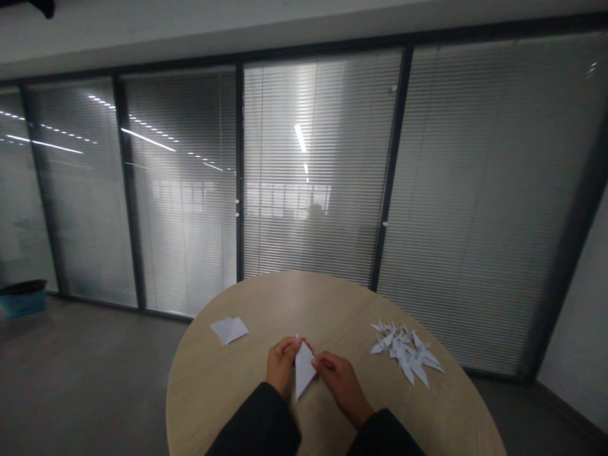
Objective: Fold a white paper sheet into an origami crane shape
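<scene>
Two grips on one narrow white paper triangle, held over the near middle of the round counter, point angled down toward the body; contact with the counter surface not clear from this angle. Left grip: narrow pinch, closed on the paper's top corner. Right grip: narrow as well, fingertips on the paper's right edge, wrist coming in from the near right. Dark sleeves at both wrists, crossing the near edge of the counter.

Toward the left edge, one small flat folded white sheet, apart from both grips. Toward the right edge, a loose heap of folded white paper pieces, pointed tips splayed, well apart from the grips. Beyond the far edge, glass partitions with slatted blinds. Far left, a teal bin on the grey floor.

Handling judgement: layers likely best kept edge to edge under the left pinch, right fingertips smoothing outward from the corner. A crease backed by the counter probably sharper than one pressed in midair.
</scene>
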### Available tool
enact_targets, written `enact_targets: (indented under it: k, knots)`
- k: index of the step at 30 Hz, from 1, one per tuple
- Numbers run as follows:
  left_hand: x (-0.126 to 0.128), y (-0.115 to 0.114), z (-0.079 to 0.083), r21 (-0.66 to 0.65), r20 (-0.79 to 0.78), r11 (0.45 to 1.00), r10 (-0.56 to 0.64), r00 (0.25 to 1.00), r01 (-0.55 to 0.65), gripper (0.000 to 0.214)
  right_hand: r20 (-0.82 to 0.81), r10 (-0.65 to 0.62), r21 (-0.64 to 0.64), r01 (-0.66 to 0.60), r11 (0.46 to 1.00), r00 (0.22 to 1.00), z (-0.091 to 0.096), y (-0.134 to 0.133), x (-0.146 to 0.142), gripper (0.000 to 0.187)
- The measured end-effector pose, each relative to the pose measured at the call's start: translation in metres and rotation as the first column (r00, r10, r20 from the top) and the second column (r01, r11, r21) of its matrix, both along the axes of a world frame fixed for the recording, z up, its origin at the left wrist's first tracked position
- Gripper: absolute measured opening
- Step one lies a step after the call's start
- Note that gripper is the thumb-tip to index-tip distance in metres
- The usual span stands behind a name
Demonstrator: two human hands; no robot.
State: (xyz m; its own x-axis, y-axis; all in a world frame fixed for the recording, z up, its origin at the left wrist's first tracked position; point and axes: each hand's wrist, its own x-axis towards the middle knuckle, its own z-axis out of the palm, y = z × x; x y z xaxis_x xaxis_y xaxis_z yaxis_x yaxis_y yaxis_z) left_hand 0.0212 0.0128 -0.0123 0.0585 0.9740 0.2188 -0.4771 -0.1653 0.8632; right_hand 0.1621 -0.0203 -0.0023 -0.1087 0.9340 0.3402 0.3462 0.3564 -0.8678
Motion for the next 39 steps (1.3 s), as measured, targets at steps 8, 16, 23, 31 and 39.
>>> enact_targets:
  k: [8,16,23,31,39]
  knots:
    - [0.0,0.002,0.002,-0.049,0.03,0.999,0.018,0.999,-0.017,0.038,0.001,0.014,0.013,-0.014,1.0,1.0,-0.001,0.0,0.001,0.046]
    - [-0.003,0.001,0.006,-0.073,0.095,0.996,0.061,0.994,-0.054,0.036,0.017,0.023,0.011,-0.024,1.0,1.0,-0.008,0.001,0.0,0.042]
    - [-0.001,0.003,0.001,-0.052,0.124,0.997,0.069,0.99,-0.063,0.034,0.027,0.029,0.007,-0.029,1.0,0.999,-0.006,0.001,0.0,0.041]
    - [-0.003,-0.002,0.006,-0.083,0.079,0.995,0.063,0.995,-0.056,0.032,0.06,0.037,0.026,-0.038,0.999,0.998,-0.004,0.0,0.001,0.038]
    - [-0.001,-0.003,0.008,-0.16,0.069,0.983,0.107,0.992,-0.095,0.034,0.053,0.051,0.021,-0.052,0.998,0.997,-0.007,0.001,0.002,0.035]
